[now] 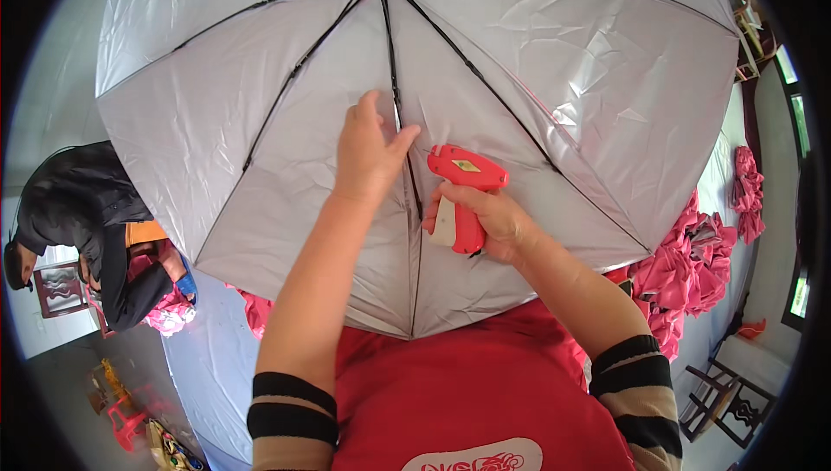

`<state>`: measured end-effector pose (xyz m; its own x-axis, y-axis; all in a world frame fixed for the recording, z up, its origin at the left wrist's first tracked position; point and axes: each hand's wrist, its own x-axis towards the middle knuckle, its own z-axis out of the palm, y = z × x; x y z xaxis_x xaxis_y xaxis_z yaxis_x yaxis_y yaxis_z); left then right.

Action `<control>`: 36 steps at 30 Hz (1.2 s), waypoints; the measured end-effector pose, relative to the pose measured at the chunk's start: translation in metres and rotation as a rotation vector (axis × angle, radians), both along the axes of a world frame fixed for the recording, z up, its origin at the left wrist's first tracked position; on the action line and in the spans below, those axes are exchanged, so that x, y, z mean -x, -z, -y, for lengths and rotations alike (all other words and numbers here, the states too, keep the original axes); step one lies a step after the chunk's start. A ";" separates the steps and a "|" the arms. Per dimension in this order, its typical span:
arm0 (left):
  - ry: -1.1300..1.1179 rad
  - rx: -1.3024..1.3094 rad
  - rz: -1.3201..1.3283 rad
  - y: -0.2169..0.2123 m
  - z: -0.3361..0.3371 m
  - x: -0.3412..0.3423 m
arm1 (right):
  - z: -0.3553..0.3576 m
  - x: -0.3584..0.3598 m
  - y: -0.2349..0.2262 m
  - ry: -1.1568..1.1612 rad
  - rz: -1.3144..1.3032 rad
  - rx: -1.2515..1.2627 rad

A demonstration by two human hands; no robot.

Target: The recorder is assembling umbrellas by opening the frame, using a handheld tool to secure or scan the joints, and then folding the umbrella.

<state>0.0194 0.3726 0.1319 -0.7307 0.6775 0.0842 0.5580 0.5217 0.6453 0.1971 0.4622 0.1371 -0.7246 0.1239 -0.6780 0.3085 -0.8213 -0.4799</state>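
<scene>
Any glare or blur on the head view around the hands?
Head view: the umbrella lining shines with soft glare on its creases; left hand, right hand and red tagging gun are sharp and evenly lit; fisheye bends and darkens the rim.

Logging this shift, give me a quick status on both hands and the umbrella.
Left hand pinching fabric at a black rib of the open silver umbrella. Right hand gripping red tagging gun, nose at the rib. Nothing blocking.

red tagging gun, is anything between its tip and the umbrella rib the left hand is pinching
Nothing visible does. The red tagging gun, held in the right hand, points toward the black rib beside the left hand; only bare silver umbrella fabric lies between them.
</scene>
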 end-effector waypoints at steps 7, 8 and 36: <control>-0.023 -0.076 0.083 0.003 -0.009 0.000 | -0.048 0.045 0.003 -0.023 -0.099 -0.129; -0.055 -0.079 0.158 0.004 -0.008 0.002 | -0.052 0.051 0.004 -0.024 -0.076 -0.153; -0.115 -0.197 0.403 0.005 -0.005 -0.001 | -0.082 0.098 0.006 -0.268 -0.282 -0.058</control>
